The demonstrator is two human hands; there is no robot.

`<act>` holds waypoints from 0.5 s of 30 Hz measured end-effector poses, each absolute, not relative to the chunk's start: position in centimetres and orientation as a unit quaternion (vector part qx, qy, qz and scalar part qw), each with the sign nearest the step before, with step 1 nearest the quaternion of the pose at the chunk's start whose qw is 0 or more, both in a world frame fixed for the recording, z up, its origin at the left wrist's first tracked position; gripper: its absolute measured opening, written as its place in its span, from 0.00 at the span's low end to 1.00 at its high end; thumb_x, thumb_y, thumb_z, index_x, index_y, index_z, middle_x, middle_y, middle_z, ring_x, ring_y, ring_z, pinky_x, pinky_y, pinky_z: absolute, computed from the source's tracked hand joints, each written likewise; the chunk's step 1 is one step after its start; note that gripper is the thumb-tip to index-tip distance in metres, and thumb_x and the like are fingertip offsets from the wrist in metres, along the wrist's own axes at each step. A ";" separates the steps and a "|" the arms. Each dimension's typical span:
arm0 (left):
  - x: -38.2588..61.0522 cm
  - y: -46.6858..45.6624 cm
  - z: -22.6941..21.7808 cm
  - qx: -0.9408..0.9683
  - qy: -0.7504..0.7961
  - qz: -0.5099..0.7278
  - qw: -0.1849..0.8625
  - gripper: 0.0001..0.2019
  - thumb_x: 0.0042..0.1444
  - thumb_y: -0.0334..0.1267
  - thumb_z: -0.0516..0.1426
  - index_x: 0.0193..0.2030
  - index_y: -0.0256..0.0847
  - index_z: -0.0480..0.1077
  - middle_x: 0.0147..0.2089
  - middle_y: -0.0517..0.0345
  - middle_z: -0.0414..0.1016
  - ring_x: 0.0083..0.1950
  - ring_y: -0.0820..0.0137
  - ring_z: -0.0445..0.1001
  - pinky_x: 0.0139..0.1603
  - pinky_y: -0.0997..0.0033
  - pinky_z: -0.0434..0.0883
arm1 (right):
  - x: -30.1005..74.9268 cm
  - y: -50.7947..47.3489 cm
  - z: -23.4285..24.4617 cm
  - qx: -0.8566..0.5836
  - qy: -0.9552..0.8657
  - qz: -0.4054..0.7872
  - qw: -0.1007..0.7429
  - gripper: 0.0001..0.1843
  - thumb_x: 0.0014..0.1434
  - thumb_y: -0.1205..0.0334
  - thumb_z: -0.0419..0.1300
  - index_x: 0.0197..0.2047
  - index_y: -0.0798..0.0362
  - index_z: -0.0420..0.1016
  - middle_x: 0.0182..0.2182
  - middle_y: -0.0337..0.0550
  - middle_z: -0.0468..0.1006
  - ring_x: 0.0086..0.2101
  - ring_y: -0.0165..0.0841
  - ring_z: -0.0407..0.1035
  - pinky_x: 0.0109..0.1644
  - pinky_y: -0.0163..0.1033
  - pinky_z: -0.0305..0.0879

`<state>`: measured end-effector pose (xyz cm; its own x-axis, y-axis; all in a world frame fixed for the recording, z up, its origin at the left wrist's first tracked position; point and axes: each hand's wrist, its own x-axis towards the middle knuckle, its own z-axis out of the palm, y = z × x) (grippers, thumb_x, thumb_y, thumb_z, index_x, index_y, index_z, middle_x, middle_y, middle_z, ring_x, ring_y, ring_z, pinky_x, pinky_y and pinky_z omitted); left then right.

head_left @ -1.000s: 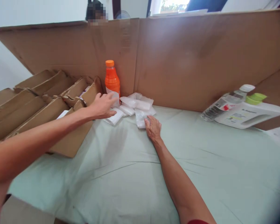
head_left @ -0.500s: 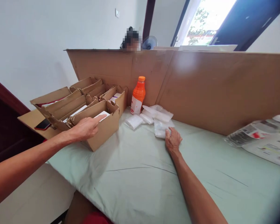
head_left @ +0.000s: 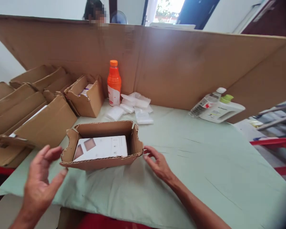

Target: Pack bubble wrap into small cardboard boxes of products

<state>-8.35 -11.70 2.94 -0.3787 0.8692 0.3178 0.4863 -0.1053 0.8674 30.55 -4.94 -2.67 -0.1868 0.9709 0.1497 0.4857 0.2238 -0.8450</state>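
Observation:
A small open cardboard box (head_left: 102, 160) stands on the pale green cloth (head_left: 181, 171) in front of me, with a flat white packet (head_left: 101, 148) lying inside. My left hand (head_left: 41, 179) hovers just left of the box, fingers spread, holding nothing. My right hand (head_left: 158, 162) rests on the cloth at the box's right end, fingers apart, its fingertips by the cardboard flap. Several small clear plastic bags (head_left: 135, 109) lie further back beside an orange bottle (head_left: 114, 83).
More open cardboard boxes (head_left: 35, 105) crowd the left side. A tall cardboard wall (head_left: 181, 63) runs along the back. A clear water bottle (head_left: 206, 103) and a white jug with a green cap (head_left: 221, 109) lie at the right. Another person's head shows behind the wall.
A small cardboard box now stands in front of me, where only cloth was. My right hand has left the plastic bags, and my left has come back from the boxes at the left.

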 end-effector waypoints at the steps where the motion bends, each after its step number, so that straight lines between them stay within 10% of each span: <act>1: -8.1 -11.5 1.0 0.512 0.640 0.522 0.235 0.43 0.46 0.52 0.67 0.71 0.67 0.58 0.68 0.64 0.71 0.69 0.45 0.68 0.71 0.40 0.66 | 29.6 -5.7 -2.8 -0.506 -0.702 0.352 0.357 0.22 0.63 0.58 0.58 0.60 0.47 0.73 0.49 0.47 0.82 0.42 0.38 0.78 0.43 0.42 0.76; 5: -6.1 -10.4 -3.6 0.495 0.626 0.461 0.388 0.41 0.46 0.54 0.68 0.66 0.43 0.66 0.60 0.41 0.77 0.67 0.42 0.71 0.68 0.40 0.68 | 27.2 -7.1 -3.1 -0.472 -0.717 0.374 0.351 0.27 0.60 0.60 0.57 0.63 0.45 0.70 0.53 0.48 0.79 0.44 0.39 0.77 0.35 0.39 0.75; 15: 1.7 -5.2 -2.7 0.568 0.583 0.404 0.419 0.24 0.43 0.46 0.63 0.48 0.39 0.74 0.50 0.42 0.81 0.54 0.47 0.79 0.57 0.49 0.76 | 31.8 -11.2 -4.5 -0.622 -0.614 0.249 0.417 0.10 0.63 0.54 0.57 0.45 0.43 0.75 0.34 0.44 0.81 0.34 0.42 0.77 0.32 0.43 0.75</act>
<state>1.69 -5.21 -2.69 -0.0045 0.9995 -0.0299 0.3235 0.0298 0.9458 31.84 -11.19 -4.47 0.1214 0.9716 0.2031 0.5564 0.1029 -0.8245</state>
